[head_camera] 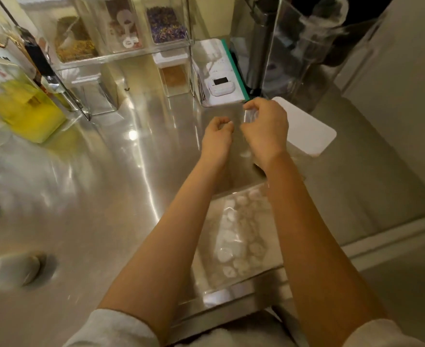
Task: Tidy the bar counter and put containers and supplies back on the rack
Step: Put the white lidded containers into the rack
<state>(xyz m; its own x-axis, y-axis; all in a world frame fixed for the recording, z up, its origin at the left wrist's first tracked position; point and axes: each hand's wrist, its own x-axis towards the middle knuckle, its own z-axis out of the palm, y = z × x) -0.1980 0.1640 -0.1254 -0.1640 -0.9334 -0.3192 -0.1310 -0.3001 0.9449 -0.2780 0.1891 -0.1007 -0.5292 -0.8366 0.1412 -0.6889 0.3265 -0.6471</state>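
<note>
Clear bag (234, 236) under forearms; hands (241, 134) beyond it

The brushed steel counter (111, 186) lies bare across its middle and from 7 to 9 o'clock, giving a wide lane, broken only by a small white ceramic vessel lying on its side (11, 270) at 8 o'clock. From 10 to 12 o'clock the way is closed by a yellow liquid bottle (18, 106) and a clear acrylic rack of jars (121, 56). At 1 o'clock stands a tall clear jug (304, 51); at 2 o'clock, a flat white board (306, 126); at 5 o'clock, a clear bag of pale pieces (236, 236).
</note>
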